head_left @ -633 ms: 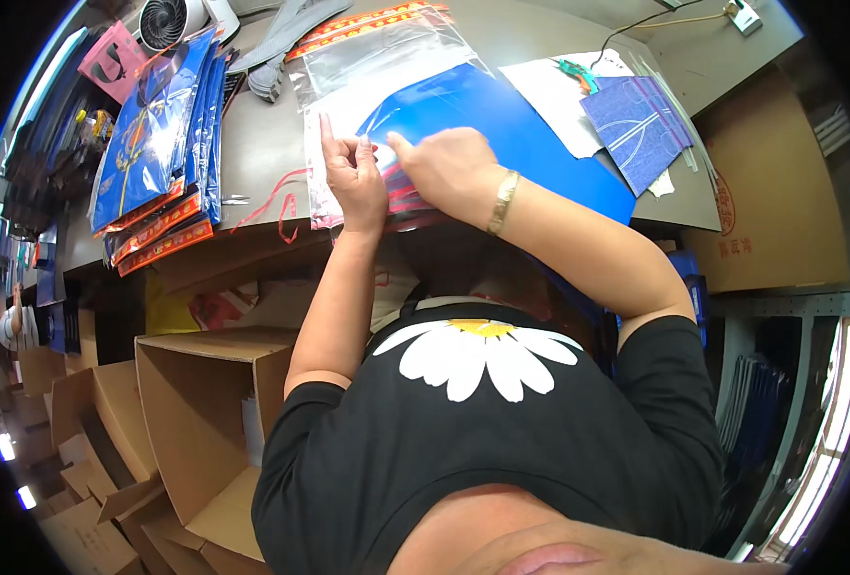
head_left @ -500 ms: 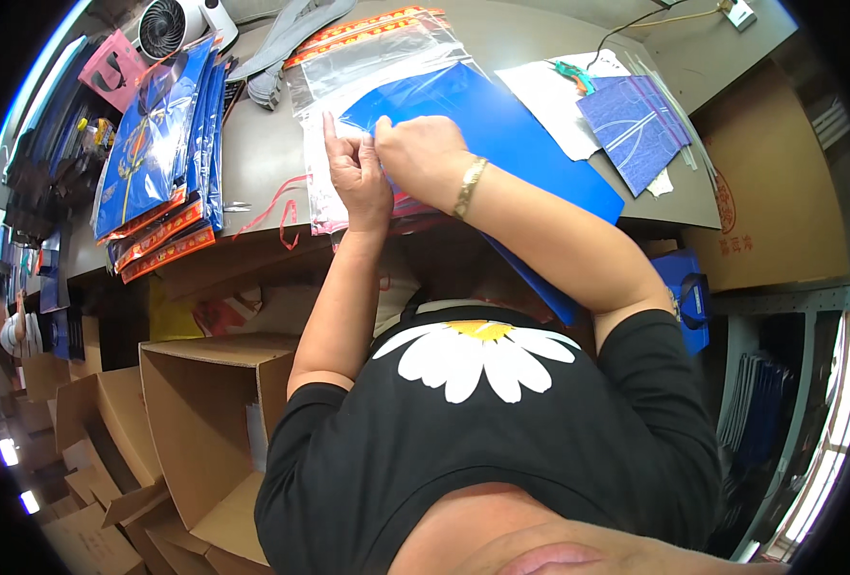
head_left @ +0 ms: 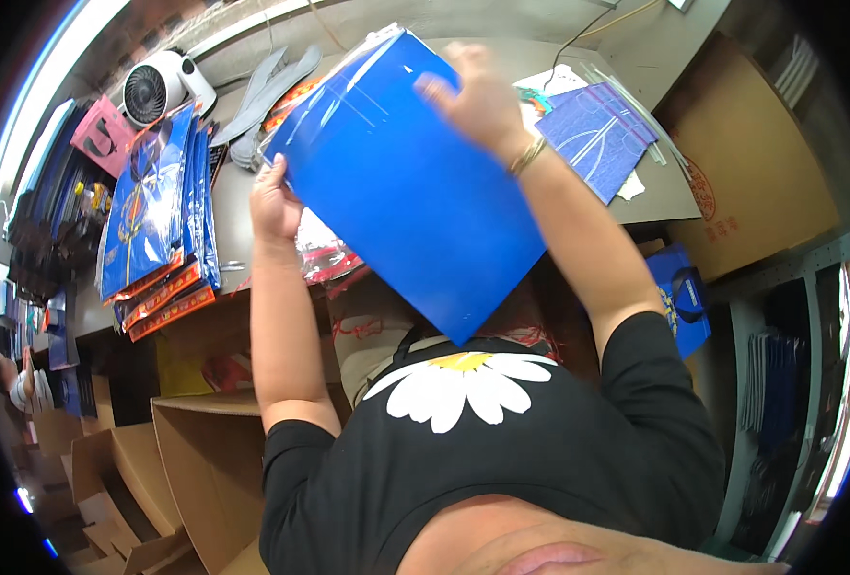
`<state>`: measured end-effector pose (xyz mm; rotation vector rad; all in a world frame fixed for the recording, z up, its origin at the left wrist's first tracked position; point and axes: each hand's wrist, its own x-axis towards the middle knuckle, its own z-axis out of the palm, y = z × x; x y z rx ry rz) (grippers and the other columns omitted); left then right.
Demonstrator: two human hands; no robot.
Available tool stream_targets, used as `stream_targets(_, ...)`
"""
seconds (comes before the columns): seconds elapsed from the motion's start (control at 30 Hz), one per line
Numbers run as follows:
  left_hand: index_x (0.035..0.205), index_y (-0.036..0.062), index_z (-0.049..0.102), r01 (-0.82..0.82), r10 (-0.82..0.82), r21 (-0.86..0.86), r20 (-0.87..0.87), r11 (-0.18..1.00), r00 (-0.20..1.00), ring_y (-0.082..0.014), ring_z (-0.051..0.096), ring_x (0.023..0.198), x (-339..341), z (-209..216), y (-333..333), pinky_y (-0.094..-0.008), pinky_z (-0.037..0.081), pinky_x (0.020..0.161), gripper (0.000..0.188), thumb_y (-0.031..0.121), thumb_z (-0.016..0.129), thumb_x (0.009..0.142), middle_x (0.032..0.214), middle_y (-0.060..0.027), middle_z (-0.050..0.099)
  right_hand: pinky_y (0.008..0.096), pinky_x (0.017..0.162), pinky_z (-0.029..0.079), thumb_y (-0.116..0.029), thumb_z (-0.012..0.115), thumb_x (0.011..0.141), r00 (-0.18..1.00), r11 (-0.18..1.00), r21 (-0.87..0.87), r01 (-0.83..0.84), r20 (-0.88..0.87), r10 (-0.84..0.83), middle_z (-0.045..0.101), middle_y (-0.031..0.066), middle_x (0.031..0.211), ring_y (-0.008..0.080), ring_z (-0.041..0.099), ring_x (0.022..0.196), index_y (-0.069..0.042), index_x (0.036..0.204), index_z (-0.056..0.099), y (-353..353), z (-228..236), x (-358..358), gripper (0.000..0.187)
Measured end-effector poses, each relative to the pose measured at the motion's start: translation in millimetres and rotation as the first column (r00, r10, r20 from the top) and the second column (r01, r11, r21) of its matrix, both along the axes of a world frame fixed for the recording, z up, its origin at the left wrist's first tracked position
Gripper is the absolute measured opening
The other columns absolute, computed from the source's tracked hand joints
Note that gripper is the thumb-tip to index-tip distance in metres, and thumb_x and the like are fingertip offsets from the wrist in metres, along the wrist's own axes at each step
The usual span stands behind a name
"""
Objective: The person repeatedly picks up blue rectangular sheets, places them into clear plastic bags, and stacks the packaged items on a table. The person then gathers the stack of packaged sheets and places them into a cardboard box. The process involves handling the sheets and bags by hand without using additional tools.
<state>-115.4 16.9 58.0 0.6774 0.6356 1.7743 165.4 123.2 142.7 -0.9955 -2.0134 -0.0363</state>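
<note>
A large flat blue sheet [head_left: 406, 192] is raised and tilted above the table's front edge, its lower corner near my shirt. Clear plastic with glints lies along its upper left edge. My left hand [head_left: 276, 206] grips the sheet's left corner, thumb up at the edge. My right hand [head_left: 487, 105] is over the sheet's upper right edge, blurred, with thumb and fingers apart; whether it touches the sheet I cannot tell. Below the sheet, clear and pink plastic packaging [head_left: 324, 254] shows on the table edge, partly covered.
Plastic-wrapped blue bags with orange strips [head_left: 147, 220] are stacked at the left. Behind them stand a white fan [head_left: 151, 88] and a pink bag [head_left: 101, 134]. A grey cloth item [head_left: 262, 96] lies at the back. Denim-patterned pieces [head_left: 593, 134] are right. Cardboard boxes [head_left: 209, 460] stand lower left.
The blue sheet has been lifted off the table and tilted toward me. My left hand has moved left to its corner; my right hand has moved right and up, its fingers now spread.
</note>
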Motion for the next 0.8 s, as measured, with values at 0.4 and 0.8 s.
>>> stream_targets(0.4,0.113,-0.0034,0.058,-0.149,-0.006,-0.403,-0.359,0.903,0.933,-0.0233,0.065,0.085,-36,-104,49,-0.0395,0.055,0.075,0.028,0.017,0.056,0.095,0.101,-0.0132,0.066,0.0298,0.05,0.052,-0.016,0.066,0.086,0.723,0.226,-0.74,-0.634,-0.67,-0.169,0.065,0.0085,0.079,0.0174,0.064,0.063,-0.001,0.089,0.064,48,-66,37,0.016)
stream_targets(0.8,0.124,-0.0043,0.052,-0.015,-0.15,-0.577,-0.238,0.817,0.959,-0.027,0.063,0.103,-21,-76,-8,-0.0418,0.052,0.09,0.038,0.02,0.055,0.095,0.115,-0.0165,0.063,0.0222,0.039,0.038,-0.027,0.062,0.09,0.921,0.336,-0.878,-0.342,-0.383,-0.063,0.055,0.0003,0.062,0.0095,0.053,0.049,-0.009,0.078,0.059,26,-126,71,0.022)
